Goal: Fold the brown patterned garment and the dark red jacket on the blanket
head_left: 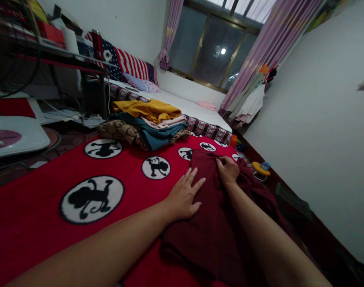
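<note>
A dark maroon garment (212, 223) lies spread on a red blanket (44, 235) printed with black monkey figures in white circles. My left hand (184, 195) rests flat on the garment's left edge, fingers stretched and apart. My right hand (228, 170) is further out, its fingers curled and pinching a fold of the same maroon cloth near its top.
A pile of folded clothes (149, 121), mustard, pink, teal and patterned brown, sits at the blanket's far end. Behind it is a mattress (196, 109) with striped pillows below a window. A fan base (14, 135) and a cluttered table stand left; toys (261, 167) lie by the right wall.
</note>
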Action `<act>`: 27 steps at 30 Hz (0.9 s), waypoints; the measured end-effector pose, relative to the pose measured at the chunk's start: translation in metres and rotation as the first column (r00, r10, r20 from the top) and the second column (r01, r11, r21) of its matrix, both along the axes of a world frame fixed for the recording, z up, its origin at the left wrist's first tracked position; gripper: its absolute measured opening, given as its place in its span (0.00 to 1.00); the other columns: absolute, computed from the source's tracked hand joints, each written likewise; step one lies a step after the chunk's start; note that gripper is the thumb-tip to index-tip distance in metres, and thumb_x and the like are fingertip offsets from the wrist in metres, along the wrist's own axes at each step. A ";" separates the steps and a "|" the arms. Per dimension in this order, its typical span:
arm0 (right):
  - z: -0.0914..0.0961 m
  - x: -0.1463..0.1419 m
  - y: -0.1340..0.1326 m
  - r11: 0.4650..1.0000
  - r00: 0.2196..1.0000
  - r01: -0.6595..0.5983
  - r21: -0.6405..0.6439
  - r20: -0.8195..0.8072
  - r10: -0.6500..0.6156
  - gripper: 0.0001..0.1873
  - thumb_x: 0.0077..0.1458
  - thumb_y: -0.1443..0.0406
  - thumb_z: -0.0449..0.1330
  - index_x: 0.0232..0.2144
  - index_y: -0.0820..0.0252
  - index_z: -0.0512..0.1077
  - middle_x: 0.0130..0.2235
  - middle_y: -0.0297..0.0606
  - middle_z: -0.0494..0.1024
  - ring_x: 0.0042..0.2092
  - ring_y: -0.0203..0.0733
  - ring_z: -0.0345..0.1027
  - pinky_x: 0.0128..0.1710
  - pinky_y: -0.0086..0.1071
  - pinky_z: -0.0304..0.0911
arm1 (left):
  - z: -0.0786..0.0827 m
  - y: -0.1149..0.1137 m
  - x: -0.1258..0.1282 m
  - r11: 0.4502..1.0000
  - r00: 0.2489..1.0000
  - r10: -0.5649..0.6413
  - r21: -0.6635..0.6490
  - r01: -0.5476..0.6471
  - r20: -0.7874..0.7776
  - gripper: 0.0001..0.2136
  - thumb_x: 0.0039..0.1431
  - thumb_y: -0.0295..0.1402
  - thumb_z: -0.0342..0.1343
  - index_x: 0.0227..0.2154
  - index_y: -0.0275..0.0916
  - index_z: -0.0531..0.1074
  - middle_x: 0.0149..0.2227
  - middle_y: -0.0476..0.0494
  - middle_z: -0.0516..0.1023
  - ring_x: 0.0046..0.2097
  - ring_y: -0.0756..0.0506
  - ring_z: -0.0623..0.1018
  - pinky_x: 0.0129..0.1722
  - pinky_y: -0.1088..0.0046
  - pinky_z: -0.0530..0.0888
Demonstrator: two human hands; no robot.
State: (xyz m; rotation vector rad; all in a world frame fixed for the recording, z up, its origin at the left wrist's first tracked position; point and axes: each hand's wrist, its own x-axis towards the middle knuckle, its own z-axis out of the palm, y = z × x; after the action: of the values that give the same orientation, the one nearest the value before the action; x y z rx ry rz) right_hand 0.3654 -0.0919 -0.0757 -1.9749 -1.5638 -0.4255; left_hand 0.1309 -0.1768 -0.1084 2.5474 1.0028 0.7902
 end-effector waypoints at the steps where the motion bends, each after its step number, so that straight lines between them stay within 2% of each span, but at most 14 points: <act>1: -0.001 0.001 -0.003 0.998 0.998 0.042 -0.036 0.037 -0.041 0.15 0.57 0.58 0.55 0.39 0.57 0.77 0.40 0.41 0.80 0.42 0.46 0.72 0.42 0.35 0.60 | 0.000 0.000 0.001 1.000 1.000 0.009 -0.015 -0.009 -0.011 0.39 0.52 0.36 0.61 0.66 0.39 0.54 0.70 0.30 0.39 0.69 0.31 0.43 0.66 0.51 0.52; 4: 0.002 -0.006 -0.007 0.975 0.984 0.114 -0.189 0.154 -0.085 0.12 0.54 0.64 0.56 0.37 0.57 0.78 0.42 0.44 0.78 0.46 0.49 0.70 0.43 0.38 0.59 | 0.000 0.000 0.002 0.999 0.999 0.025 -0.046 -0.027 -0.043 0.37 0.53 0.38 0.60 0.65 0.38 0.56 0.70 0.29 0.43 0.69 0.31 0.45 0.65 0.50 0.53; 8: 0.016 -0.035 0.006 0.986 0.978 0.061 -0.153 0.205 -0.029 0.14 0.56 0.68 0.53 0.41 0.57 0.76 0.46 0.45 0.76 0.50 0.49 0.68 0.47 0.39 0.58 | -0.001 0.000 0.002 0.999 0.999 0.024 -0.038 -0.026 -0.049 0.30 0.54 0.40 0.59 0.60 0.38 0.64 0.69 0.31 0.49 0.69 0.30 0.48 0.66 0.49 0.51; 10: 0.020 -0.049 0.019 0.984 0.984 0.011 -0.181 0.176 0.021 0.15 0.59 0.64 0.53 0.47 0.57 0.73 0.48 0.46 0.74 0.50 0.49 0.68 0.47 0.39 0.60 | -0.002 -0.001 0.001 0.999 0.999 0.022 -0.028 -0.024 -0.048 0.29 0.54 0.41 0.58 0.59 0.38 0.66 0.68 0.31 0.50 0.69 0.30 0.48 0.66 0.48 0.51; 13: 0.020 -0.060 0.042 0.950 0.997 0.018 -0.313 0.082 0.008 0.26 0.57 0.55 0.59 0.55 0.59 0.66 0.52 0.50 0.73 0.50 0.52 0.70 0.46 0.39 0.63 | -0.002 -0.002 0.001 0.999 0.999 0.027 -0.036 -0.029 -0.047 0.29 0.55 0.41 0.58 0.60 0.39 0.65 0.68 0.31 0.50 0.68 0.28 0.48 0.65 0.47 0.53; 14: 0.019 -0.061 0.050 0.933 0.999 0.028 -0.359 0.054 -0.009 0.28 0.54 0.54 0.61 0.54 0.60 0.68 0.51 0.50 0.74 0.49 0.53 0.71 0.45 0.40 0.64 | -0.003 -0.002 0.001 0.999 0.999 0.027 -0.042 -0.029 -0.046 0.30 0.55 0.41 0.58 0.60 0.40 0.65 0.68 0.31 0.50 0.68 0.27 0.48 0.65 0.46 0.53; 16: 0.020 -0.059 0.066 0.915 1.000 0.028 -0.403 0.017 -0.022 0.20 0.51 0.58 0.64 0.46 0.59 0.74 0.46 0.48 0.77 0.47 0.52 0.72 0.44 0.38 0.65 | -0.004 -0.003 0.001 0.998 0.999 0.024 -0.050 -0.026 -0.039 0.30 0.55 0.41 0.58 0.61 0.41 0.64 0.69 0.32 0.48 0.68 0.27 0.48 0.64 0.46 0.54; 18: 0.022 -0.057 0.081 0.932 1.000 0.004 -0.362 0.008 -0.001 0.12 0.54 0.62 0.60 0.40 0.58 0.77 0.43 0.45 0.79 0.47 0.49 0.72 0.44 0.36 0.64 | -0.005 -0.003 0.002 0.999 0.999 0.023 -0.039 -0.024 -0.025 0.30 0.55 0.41 0.58 0.60 0.41 0.64 0.70 0.34 0.46 0.69 0.28 0.46 0.64 0.47 0.55; 22: 0.013 -0.061 0.098 0.972 0.999 -0.041 -0.230 0.015 0.046 0.17 0.61 0.64 0.50 0.46 0.59 0.75 0.47 0.45 0.78 0.50 0.44 0.70 0.49 0.33 0.61 | -0.009 -0.003 0.005 0.998 1.000 0.021 0.060 -0.022 0.006 0.30 0.56 0.45 0.57 0.61 0.42 0.64 0.70 0.37 0.43 0.70 0.31 0.40 0.66 0.47 0.49; 24: 0.001 -0.066 0.102 0.972 0.998 -0.054 -0.231 0.011 0.058 0.16 0.61 0.64 0.51 0.45 0.60 0.75 0.46 0.45 0.79 0.49 0.45 0.71 0.48 0.33 0.61 | -0.011 -0.003 0.006 0.997 1.000 0.004 0.077 -0.003 -0.012 0.29 0.58 0.47 0.54 0.60 0.42 0.65 0.70 0.38 0.45 0.70 0.33 0.41 0.67 0.47 0.46; 27: -0.011 -0.070 0.106 0.956 0.997 -0.075 -0.284 0.002 0.079 0.13 0.59 0.65 0.54 0.41 0.61 0.77 0.42 0.45 0.80 0.45 0.45 0.73 0.43 0.32 0.63 | -0.014 -0.001 0.006 0.999 0.999 -0.002 0.041 0.004 -0.049 0.28 0.59 0.49 0.51 0.60 0.43 0.65 0.69 0.39 0.50 0.69 0.32 0.46 0.66 0.48 0.48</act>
State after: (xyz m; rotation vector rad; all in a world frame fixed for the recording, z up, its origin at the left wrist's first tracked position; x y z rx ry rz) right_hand 0.2958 0.0137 -0.0865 -2.1146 -1.7866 -0.1896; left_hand 0.1372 -0.1780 -0.1226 2.6146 1.0070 0.7578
